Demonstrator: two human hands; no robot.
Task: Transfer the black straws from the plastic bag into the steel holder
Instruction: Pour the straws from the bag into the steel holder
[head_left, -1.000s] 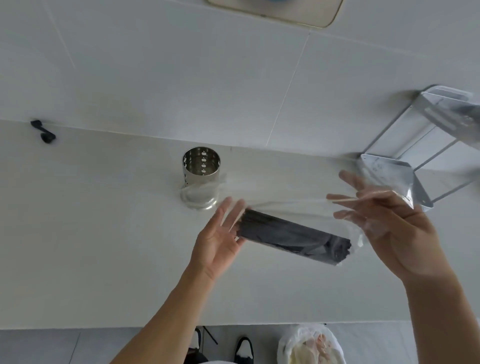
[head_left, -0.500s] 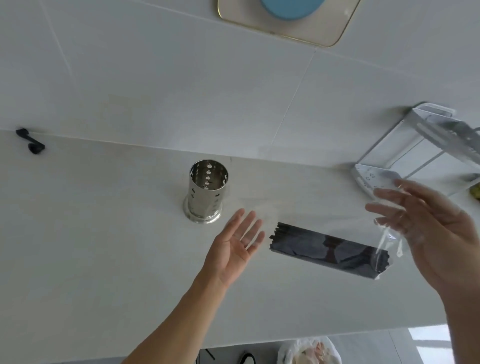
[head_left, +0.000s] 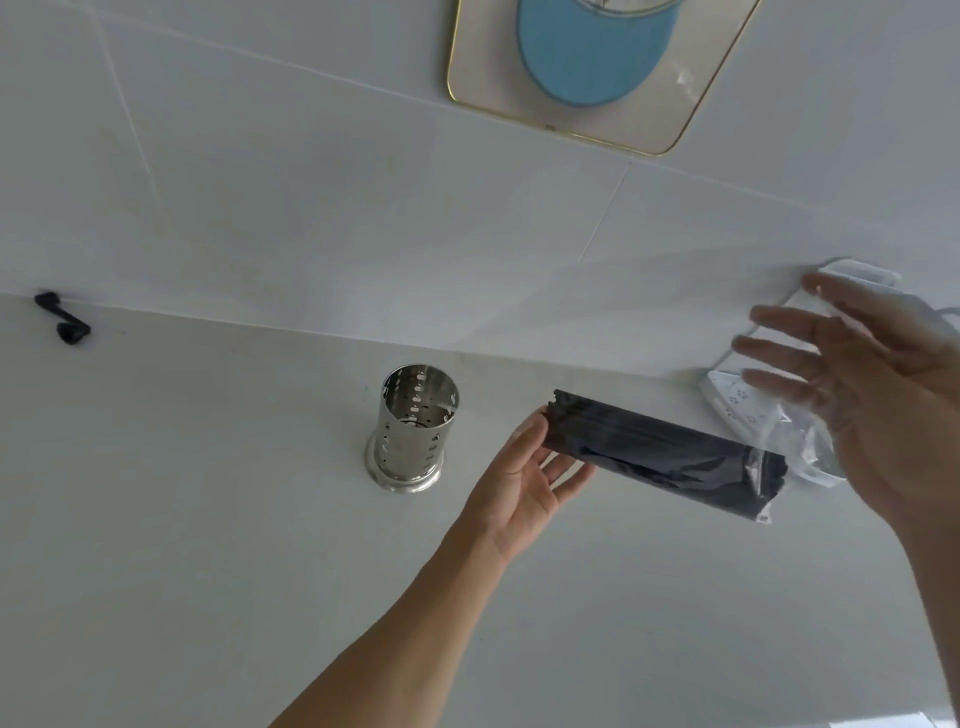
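Note:
A bundle of black straws (head_left: 660, 457) lies slanted above the white counter (head_left: 208, 519). Its right end is still inside the clear plastic bag (head_left: 795, 441); its left end is bare. My left hand (head_left: 524, 478) holds the bare left end, thumb at the tip and fingers underneath. My right hand (head_left: 872, 389) is blurred, fingers straight and spread, with the bag's film against them. The perforated steel holder (head_left: 413, 423) stands upright and empty to the left of my left hand.
A metal rack (head_left: 737, 395) stands at the right by the wall, partly behind my right hand. A small black object (head_left: 65, 317) lies at the counter's far left. A gold-rimmed mirror (head_left: 597, 67) hangs on the tiled wall.
The straws have risen off the counter and most of the bag has slid off towards the right. My left hand has closed in on the bare end. My right hand moved right and up.

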